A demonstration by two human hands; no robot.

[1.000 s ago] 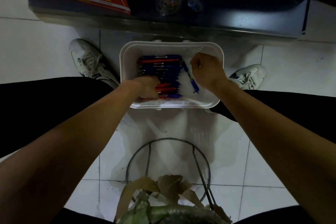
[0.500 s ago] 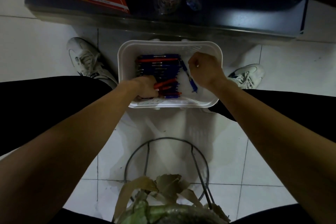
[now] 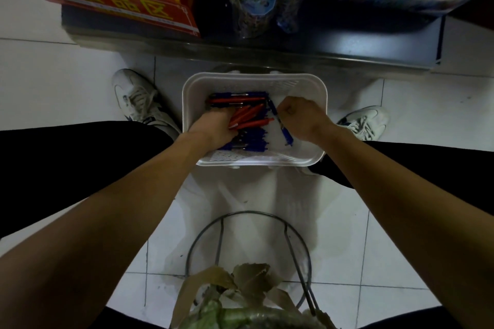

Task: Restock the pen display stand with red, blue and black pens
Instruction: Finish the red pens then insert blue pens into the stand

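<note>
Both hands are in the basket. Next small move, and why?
Probably lift the left hand clear with the red pens fanned from its grip: they angle across the blue pens in the basket. Whether the right hand holds the loose blue pen is unclear.

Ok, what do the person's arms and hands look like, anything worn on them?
The left hand and right hand are bare, with no gloves. The left forearm and right forearm are uncovered to the frame edge; no sleeves show. No watch, bracelet or ring is visible, though the light is dim.
</note>
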